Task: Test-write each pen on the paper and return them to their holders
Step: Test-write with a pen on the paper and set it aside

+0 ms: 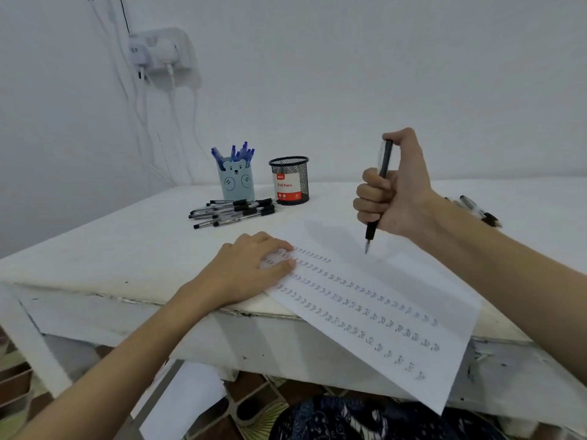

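Right now the right hand (392,188) is gripping a slim black pen (378,198) upright in a curled fist, thumb on its top, tip hovering just above the white sheet of paper (397,281). Fingers straight and together, the left hand (251,268) is pressing the sheet's upper left part. Behind, black-capped pens (235,211) are lying before a blue bear-faced holder (236,182) and a black mesh cup (289,180).

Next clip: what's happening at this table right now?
A person is test-writing pens. The right hand has a fist grip on a black pen, tip down just above the paper, which already carries rows of marks. The left hand rests flat on the sheet. Behind, blue pens stand in a bear cup, the mesh holder shows no pens, and black pens lie loose in front.
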{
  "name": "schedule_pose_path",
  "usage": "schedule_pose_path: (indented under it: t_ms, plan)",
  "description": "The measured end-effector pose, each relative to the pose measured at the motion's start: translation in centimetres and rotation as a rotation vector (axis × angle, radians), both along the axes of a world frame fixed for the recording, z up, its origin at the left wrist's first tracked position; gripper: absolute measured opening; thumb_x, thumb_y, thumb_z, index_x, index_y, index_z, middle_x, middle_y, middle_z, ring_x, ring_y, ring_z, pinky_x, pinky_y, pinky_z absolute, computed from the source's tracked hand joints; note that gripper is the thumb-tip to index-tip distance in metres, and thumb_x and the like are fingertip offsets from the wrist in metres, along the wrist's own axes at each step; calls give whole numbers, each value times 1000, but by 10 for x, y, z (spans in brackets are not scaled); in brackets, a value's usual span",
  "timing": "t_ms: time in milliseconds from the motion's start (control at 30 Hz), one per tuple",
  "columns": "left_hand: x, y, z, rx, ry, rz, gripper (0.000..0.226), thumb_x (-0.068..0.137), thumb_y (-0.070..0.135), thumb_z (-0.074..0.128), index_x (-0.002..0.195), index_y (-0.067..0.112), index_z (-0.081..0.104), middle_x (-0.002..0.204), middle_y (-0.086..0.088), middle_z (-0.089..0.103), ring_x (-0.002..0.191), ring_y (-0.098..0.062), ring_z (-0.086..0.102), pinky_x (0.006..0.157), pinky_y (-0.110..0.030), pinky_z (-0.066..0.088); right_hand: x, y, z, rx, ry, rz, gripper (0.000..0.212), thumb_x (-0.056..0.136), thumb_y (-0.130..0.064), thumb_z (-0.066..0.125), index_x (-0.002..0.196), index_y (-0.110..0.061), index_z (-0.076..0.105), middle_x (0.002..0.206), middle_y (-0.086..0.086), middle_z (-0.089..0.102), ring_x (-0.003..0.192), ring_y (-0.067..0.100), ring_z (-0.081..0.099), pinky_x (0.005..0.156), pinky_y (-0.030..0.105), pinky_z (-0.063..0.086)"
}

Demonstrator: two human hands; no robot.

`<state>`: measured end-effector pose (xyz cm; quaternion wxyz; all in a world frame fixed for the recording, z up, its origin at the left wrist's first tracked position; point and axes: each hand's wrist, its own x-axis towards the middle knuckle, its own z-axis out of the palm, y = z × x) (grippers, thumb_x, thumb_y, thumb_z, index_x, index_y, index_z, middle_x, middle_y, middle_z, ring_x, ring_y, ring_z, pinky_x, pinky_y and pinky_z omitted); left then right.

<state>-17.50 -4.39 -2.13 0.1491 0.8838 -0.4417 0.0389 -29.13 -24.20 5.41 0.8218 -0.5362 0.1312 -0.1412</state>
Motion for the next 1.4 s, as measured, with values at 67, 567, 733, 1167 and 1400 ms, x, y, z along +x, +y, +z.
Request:
schedule_pose_path:
  t_ms: [67,567,733,1167,1400]
  plan:
    - [3,1,1,-8,32,-12,40,91,61,35,125,44,48,131,18,43,121,-7,36,102,-35,27,3,3,0,40,-58,14,57,76,-64,42,49,-16,27,44,-4,12,49,14,5,47,24,9]
    - [28,-1,-11,-169,146,-80,49,83,55,33,126,40,49,131,24,45,123,-1,39,105,-28,30,42,-11,-28,-517,182,228,68,98,-49,28,80,2,71,70,19,69,58,25,63,61,27,49]
    - [28,0,-12,-168,152,-68,49,83,56,32,127,42,49,132,26,44,123,1,37,105,-27,29,48,-11,-34,-335,97,77,45,94,-25,51,51,-12,49,54,5,53,44,17,55,48,22,43]
    - [28,-1,-12,-174,141,-71,48,81,57,34,124,41,51,129,25,47,121,-1,39,105,-29,30,33,-17,-16,17,-46,48,63,76,-62,31,37,-15,17,38,-2,11,46,15,3,49,24,7]
    - [28,-2,-12,-171,142,-67,46,82,56,34,123,42,50,127,26,47,121,-2,41,105,-30,31,31,-11,-18,108,-57,-68,58,78,-55,33,39,-16,15,38,-2,10,39,14,5,44,21,9]
